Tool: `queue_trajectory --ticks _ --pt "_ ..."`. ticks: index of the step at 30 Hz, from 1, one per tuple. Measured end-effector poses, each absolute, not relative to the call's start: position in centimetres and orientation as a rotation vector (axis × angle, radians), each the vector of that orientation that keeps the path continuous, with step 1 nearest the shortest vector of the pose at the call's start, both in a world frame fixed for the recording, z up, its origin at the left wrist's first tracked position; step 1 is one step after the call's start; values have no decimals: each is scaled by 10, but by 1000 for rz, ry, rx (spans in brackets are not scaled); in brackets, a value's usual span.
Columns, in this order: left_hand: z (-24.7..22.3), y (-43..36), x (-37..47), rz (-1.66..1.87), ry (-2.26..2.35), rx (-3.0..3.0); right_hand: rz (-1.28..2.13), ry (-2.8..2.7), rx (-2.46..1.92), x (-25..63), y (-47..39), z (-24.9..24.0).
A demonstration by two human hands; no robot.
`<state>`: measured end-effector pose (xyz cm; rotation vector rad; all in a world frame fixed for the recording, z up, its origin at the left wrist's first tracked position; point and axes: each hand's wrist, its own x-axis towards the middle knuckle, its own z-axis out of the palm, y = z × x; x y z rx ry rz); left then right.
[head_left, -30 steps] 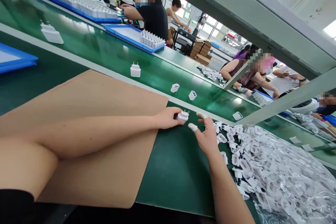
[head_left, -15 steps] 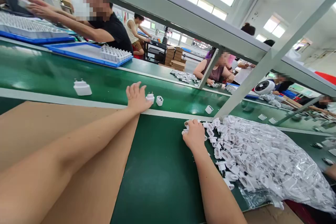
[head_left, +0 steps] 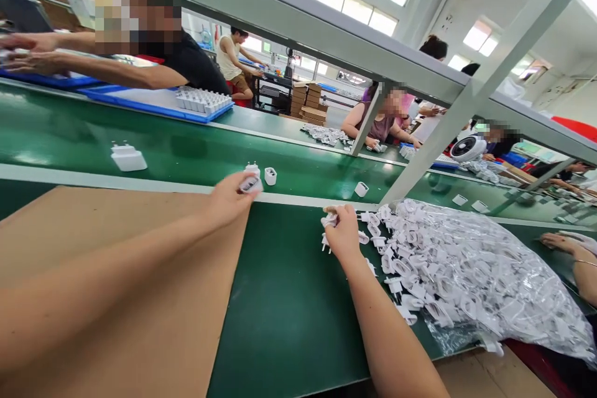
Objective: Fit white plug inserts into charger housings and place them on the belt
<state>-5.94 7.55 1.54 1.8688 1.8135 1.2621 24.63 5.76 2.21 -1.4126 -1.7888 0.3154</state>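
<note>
My left hand (head_left: pixel 231 198) is closed on a white charger (head_left: pixel 250 184), its dark port openings facing me, at the near edge of the green belt. Plug pins (head_left: pixel 252 165) stick up just behind; I cannot tell whether they belong to the same piece. Right beside stands a small white charger housing (head_left: pixel 270 176). Over the green bench, my right hand (head_left: pixel 344 233) has its fingers curled round a white plug shell (head_left: pixel 330 220), partly hidden by them. Pins show below that hand. Close to its right spreads a heap of white plug shells (head_left: pixel 410 249), partly under clear plastic.
Brown cardboard (head_left: pixel 153 286) lies under my left forearm. Another charger (head_left: pixel 128 157) and a white housing (head_left: pixel 360 189) sit on the belt (head_left: pixel 186 155). A slanted metal post (head_left: pixel 420 155) rises ahead. A co-worker's hand (head_left: pixel 559 242) reaches in at right; other people work across the belt.
My left hand has gone from spread fingers to a closed grip on the charger. My right hand stays near the heap, its plug shell showing more. A co-worker's hand has come in at right.
</note>
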Motion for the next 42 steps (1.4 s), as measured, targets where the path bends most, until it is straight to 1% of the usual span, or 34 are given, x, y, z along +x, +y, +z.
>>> queue_trajectory --ticks 1,3,6,9,14,19,24,28,31,35,39,42 --pt "13 58 -48 1200 1690 1880 403 -1762 -1368 244 56 24" --pt "9 28 -27 1089 1469 1951 697 -1682 -1255 237 50 28" --pt "3 2 -7 985 1343 1968 1142 -1618 -1081 225 38 34" --pt "-6 -4 -4 969 1281 1899 1314 -1694 -1035 214 25 41" --pt "-13 -2 -9 1013 1242 1846 1288 -1794 -1051 207 15 42" --pt "-7 -4 -9 951 1207 1871 1244 -1677 -1081 209 16 41" --pt "-2 -4 -10 947 1217 1790 1189 -1791 -1153 213 17 44" --pt "0 -5 -10 921 1191 1829 957 -2023 -1113 216 15 46" --pt "0 -5 -9 976 1183 1788 826 -2015 -1133 215 13 46" --pt "-2 -1 -14 967 1169 1761 963 -1823 -1185 213 12 48" --pt "-1 2 -20 918 1013 1862 1107 -1843 -1228 215 12 46" --pt "0 -3 -14 1003 1132 1928 1145 -1907 -1237 214 10 43"
